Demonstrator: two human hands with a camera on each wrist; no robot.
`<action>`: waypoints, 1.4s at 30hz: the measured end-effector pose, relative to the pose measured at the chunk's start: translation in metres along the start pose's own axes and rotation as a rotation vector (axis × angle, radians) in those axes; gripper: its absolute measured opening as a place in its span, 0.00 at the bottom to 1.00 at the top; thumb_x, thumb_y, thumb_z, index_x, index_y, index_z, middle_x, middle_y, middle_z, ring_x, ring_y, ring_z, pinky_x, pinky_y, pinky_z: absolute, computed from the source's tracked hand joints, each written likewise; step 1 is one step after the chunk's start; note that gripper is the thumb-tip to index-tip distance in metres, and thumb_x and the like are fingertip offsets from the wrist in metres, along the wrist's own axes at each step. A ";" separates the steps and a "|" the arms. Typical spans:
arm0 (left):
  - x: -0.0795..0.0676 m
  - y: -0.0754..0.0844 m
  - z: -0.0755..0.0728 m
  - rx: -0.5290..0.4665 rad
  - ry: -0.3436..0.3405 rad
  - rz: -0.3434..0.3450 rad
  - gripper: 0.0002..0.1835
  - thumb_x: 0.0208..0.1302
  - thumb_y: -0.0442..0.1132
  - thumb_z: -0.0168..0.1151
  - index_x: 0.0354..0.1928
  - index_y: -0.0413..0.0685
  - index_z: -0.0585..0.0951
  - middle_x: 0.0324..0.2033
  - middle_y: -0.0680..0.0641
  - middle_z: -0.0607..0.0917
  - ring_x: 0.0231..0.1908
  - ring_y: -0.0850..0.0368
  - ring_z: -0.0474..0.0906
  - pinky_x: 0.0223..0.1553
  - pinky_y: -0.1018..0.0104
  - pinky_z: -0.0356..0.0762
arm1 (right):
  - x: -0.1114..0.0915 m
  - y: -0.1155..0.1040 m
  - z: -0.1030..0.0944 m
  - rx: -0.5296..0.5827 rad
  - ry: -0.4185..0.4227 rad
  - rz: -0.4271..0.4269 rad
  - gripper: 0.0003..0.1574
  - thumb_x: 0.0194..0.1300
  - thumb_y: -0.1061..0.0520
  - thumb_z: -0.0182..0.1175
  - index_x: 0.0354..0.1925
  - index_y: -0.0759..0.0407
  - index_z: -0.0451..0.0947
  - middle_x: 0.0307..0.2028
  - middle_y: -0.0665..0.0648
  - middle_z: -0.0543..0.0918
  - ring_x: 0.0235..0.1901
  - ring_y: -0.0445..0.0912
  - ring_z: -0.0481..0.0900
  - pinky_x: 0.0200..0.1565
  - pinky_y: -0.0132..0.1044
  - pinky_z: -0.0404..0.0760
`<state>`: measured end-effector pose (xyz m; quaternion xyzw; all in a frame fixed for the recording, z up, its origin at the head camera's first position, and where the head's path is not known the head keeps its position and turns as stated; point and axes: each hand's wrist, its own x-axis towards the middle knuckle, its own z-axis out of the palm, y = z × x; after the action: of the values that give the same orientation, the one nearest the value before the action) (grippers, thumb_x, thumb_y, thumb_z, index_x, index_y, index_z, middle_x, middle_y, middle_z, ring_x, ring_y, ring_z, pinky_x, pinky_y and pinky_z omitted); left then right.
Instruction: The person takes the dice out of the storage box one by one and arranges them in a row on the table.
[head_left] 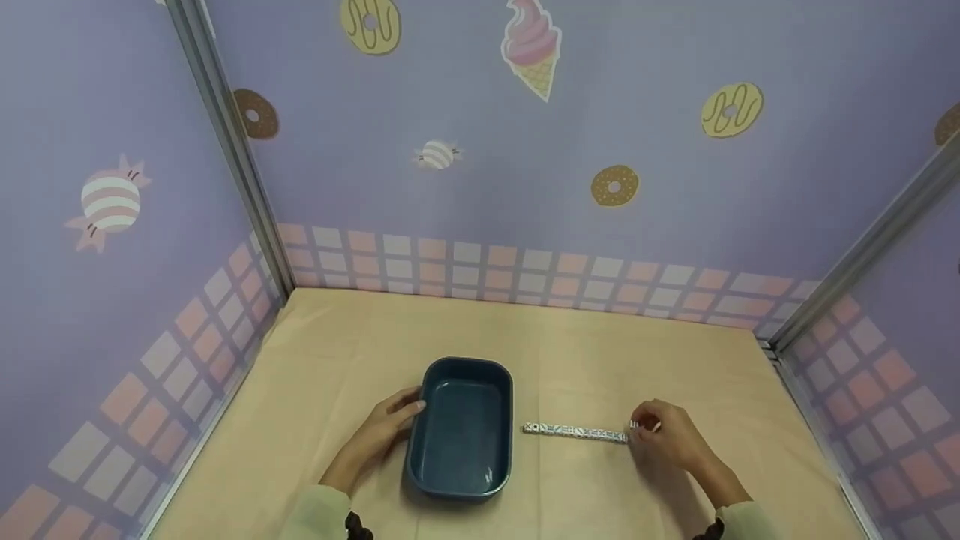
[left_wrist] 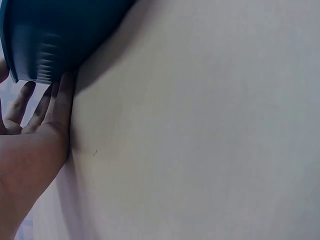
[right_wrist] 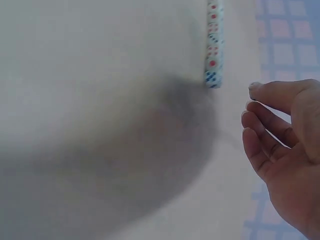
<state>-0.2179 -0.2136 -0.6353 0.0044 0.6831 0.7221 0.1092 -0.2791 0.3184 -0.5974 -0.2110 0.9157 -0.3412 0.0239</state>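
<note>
A deep blue rectangular dish (head_left: 463, 439) stands on the cloth-covered table. My left hand (head_left: 391, 421) rests against its left side, thumb tip at the rim. The left wrist view shows its fingers (left_wrist: 61, 102) extended along the dish's outer wall. To the right of the dish, a straight row of white dice (head_left: 574, 431) with red and blue pips lies on the table. Just past the row's right end, my right hand (head_left: 670, 433) pinches a small white die (head_left: 634, 424) between thumb and fingertips. The fingers mostly cover that die in the right wrist view.
Pale yellow cloth (head_left: 570, 360) covers the table. A purple back wall (head_left: 480, 180) with printed sweets and checks rises behind it. Side walls stand left and right, with metal posts (head_left: 240, 157) at the corners.
</note>
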 end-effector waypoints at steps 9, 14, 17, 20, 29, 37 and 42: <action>0.004 -0.002 0.006 0.007 0.021 -0.012 0.35 0.80 0.48 0.62 0.79 0.37 0.65 0.78 0.33 0.65 0.76 0.37 0.65 0.72 0.44 0.70 | -0.008 0.012 0.010 0.005 -0.065 0.134 0.11 0.65 0.72 0.67 0.42 0.60 0.84 0.36 0.52 0.83 0.38 0.46 0.80 0.39 0.35 0.81; 0.003 -0.001 0.008 0.031 0.020 -0.012 0.35 0.80 0.48 0.61 0.79 0.37 0.65 0.78 0.33 0.65 0.76 0.37 0.65 0.72 0.43 0.69 | -0.009 0.013 0.009 0.002 -0.089 0.148 0.11 0.65 0.73 0.67 0.40 0.59 0.84 0.36 0.52 0.83 0.37 0.46 0.79 0.37 0.34 0.80; 0.003 0.000 0.008 0.021 0.020 -0.013 0.34 0.80 0.47 0.61 0.79 0.37 0.65 0.78 0.33 0.65 0.76 0.37 0.65 0.73 0.43 0.68 | -0.010 0.013 0.010 0.006 -0.095 0.133 0.12 0.64 0.73 0.68 0.40 0.59 0.85 0.37 0.53 0.83 0.37 0.46 0.79 0.36 0.33 0.80; 0.003 0.000 0.008 0.011 0.023 -0.016 0.33 0.80 0.47 0.61 0.79 0.38 0.66 0.78 0.34 0.65 0.76 0.38 0.64 0.73 0.43 0.67 | -0.012 0.012 0.011 0.010 -0.093 0.116 0.12 0.64 0.73 0.68 0.40 0.59 0.85 0.38 0.53 0.83 0.37 0.45 0.79 0.37 0.33 0.80; 0.000 -0.001 0.006 -0.013 0.012 -0.017 0.33 0.81 0.46 0.60 0.79 0.38 0.66 0.78 0.34 0.64 0.77 0.36 0.61 0.73 0.41 0.68 | -0.014 0.015 0.017 0.025 -0.082 0.106 0.12 0.66 0.72 0.69 0.41 0.56 0.85 0.39 0.53 0.81 0.38 0.46 0.77 0.38 0.32 0.79; -0.002 -0.003 0.005 0.011 0.050 -0.012 0.33 0.80 0.47 0.61 0.78 0.38 0.67 0.78 0.34 0.66 0.76 0.37 0.64 0.72 0.41 0.69 | -0.013 0.018 0.025 0.059 -0.058 0.138 0.12 0.65 0.72 0.69 0.44 0.60 0.84 0.41 0.54 0.81 0.41 0.46 0.78 0.40 0.33 0.81; -0.002 -0.003 0.005 -0.012 0.060 -0.014 0.35 0.79 0.48 0.63 0.78 0.39 0.67 0.77 0.34 0.66 0.76 0.38 0.64 0.72 0.42 0.70 | -0.013 0.017 0.027 0.060 -0.054 0.172 0.13 0.65 0.72 0.68 0.45 0.60 0.83 0.41 0.54 0.80 0.41 0.47 0.78 0.40 0.33 0.81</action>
<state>-0.2145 -0.2093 -0.6380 -0.0228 0.6818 0.7251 0.0937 -0.2682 0.3188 -0.6298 -0.1398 0.9189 -0.3592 0.0843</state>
